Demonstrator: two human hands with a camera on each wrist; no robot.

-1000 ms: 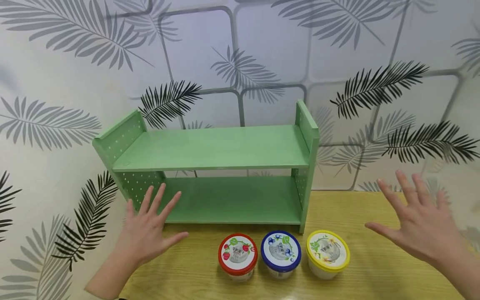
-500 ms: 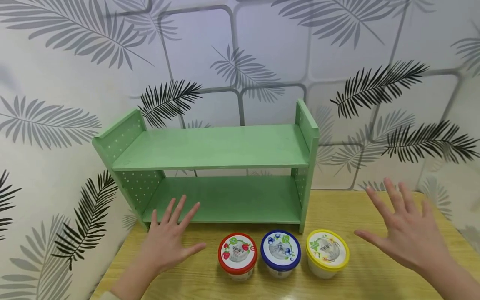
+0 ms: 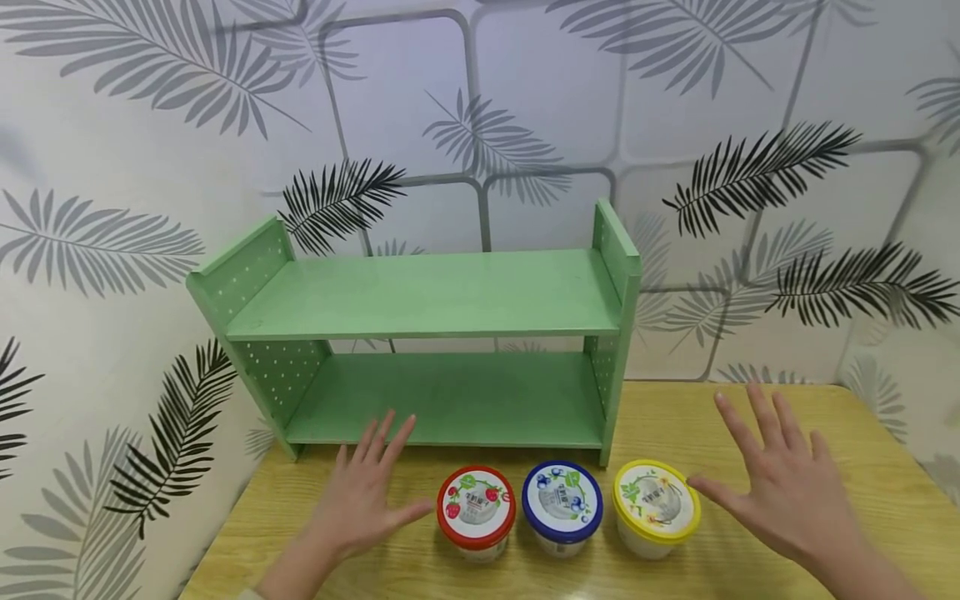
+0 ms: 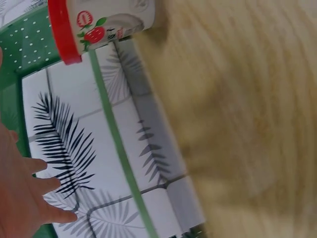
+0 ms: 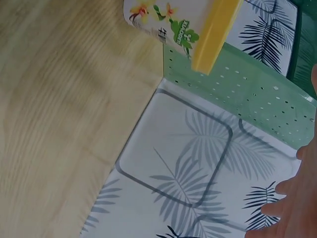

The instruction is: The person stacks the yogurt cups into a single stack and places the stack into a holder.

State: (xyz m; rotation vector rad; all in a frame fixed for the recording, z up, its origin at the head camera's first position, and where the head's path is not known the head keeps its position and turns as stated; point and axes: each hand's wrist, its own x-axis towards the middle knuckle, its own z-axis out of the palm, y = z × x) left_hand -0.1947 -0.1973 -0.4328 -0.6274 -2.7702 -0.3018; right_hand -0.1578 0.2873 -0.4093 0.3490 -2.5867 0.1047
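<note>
Three lidded tubs stand in a row on the wooden table (image 3: 750, 575) in front of a green two-tier shelf (image 3: 420, 296): a red-lidded tub (image 3: 476, 510), a blue-lidded tub (image 3: 562, 505) and a yellow-lidded tub (image 3: 656, 505). My left hand (image 3: 367, 496) hovers with fingers spread just left of the red-lidded tub (image 4: 99, 22), holding nothing. With fingers spread, my right hand (image 3: 780, 483) floats just right of the yellow-lidded tub (image 5: 183, 27), its thumb close to the lid. Both shelf boards are bare.
A wall with a leaf pattern (image 3: 525, 100) rises right behind the shelf and along the left of the table. Bare tabletop lies to the right of the tubs, ending at the right edge (image 3: 911, 467).
Both hands have come down and inward: the left moved right toward the red-lidded tub, the right moved left toward the yellow-lidded tub. The tubs and shelf have not moved.
</note>
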